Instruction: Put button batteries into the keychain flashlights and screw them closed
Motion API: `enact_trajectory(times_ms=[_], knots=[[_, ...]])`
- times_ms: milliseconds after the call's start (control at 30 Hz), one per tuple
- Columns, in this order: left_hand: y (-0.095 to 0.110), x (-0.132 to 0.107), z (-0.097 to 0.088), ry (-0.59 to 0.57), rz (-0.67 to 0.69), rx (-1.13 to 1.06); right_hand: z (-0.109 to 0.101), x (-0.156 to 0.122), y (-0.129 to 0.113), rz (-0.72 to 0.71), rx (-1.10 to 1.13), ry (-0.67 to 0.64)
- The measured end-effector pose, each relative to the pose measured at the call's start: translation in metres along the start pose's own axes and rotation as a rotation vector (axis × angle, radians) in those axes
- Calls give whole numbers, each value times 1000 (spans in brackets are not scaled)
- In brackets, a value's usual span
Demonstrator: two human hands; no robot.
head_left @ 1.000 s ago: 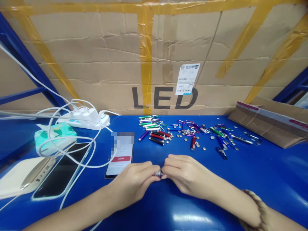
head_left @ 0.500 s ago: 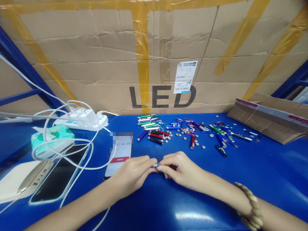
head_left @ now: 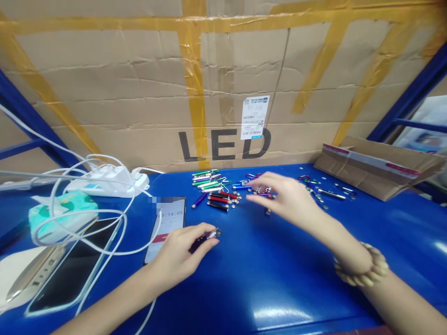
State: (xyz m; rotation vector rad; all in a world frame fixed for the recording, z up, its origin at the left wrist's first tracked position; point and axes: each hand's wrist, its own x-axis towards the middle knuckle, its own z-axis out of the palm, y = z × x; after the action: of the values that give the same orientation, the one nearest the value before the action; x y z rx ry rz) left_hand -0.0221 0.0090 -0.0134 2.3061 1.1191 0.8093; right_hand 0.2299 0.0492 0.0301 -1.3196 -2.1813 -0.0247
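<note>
My left hand [head_left: 181, 251] is closed round a small dark mini flashlight [head_left: 197, 244], with its silvery metal end sticking out past the thumb and fingertips. My right hand [head_left: 286, 197] hangs over the middle of the scattered parts, thumb and fingers apart, nothing visible between them. Just left of it lie black and red flashlight tubes [head_left: 218, 205] and several button cells [head_left: 234, 197]. A blue tube [head_left: 240, 188] rests near its fingertips. Behind these is a row of green, purple and silver flashlights [head_left: 206, 180]. The right hand hides part of the pile.
A phone [head_left: 176, 209] showing a timer lies behind my left hand. Farther left are another phone [head_left: 73, 265], looped white cables [head_left: 131, 223], a power strip [head_left: 108, 179] and a tissue pack [head_left: 66, 214]. A paper bag [head_left: 370, 170] lies back right, before a large cardboard box [head_left: 139, 111].
My right hand has left the flashlight in my left hand and moved away and right, over the parts, its fingers opening. My left hand keeps its hold. The view has shifted slightly.
</note>
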Motion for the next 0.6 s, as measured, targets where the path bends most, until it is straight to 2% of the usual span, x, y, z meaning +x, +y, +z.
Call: enact_trajectory(times_ms=[67,133,233,300,400,500,600], knots=[[3,2,-1,-28,-104,-53,-11,4,18,99,-160,99],[7,4,-3,-30,-191,-147,-19,6,36,219,-286,133],[12,7,-4,-23,-284,-338,-25,6,56,349,-403,29],[13,9,-5,-15,-326,-458,-23,6,66,349,-412,-86],[13,10,-5,-19,-381,-590,-11,7,76,253,-360,-215],[13,11,-5,-23,-412,-640,7,7,82,191,-326,-273],[15,11,-6,-28,-413,-651,19,5,91,207,-323,-303]])
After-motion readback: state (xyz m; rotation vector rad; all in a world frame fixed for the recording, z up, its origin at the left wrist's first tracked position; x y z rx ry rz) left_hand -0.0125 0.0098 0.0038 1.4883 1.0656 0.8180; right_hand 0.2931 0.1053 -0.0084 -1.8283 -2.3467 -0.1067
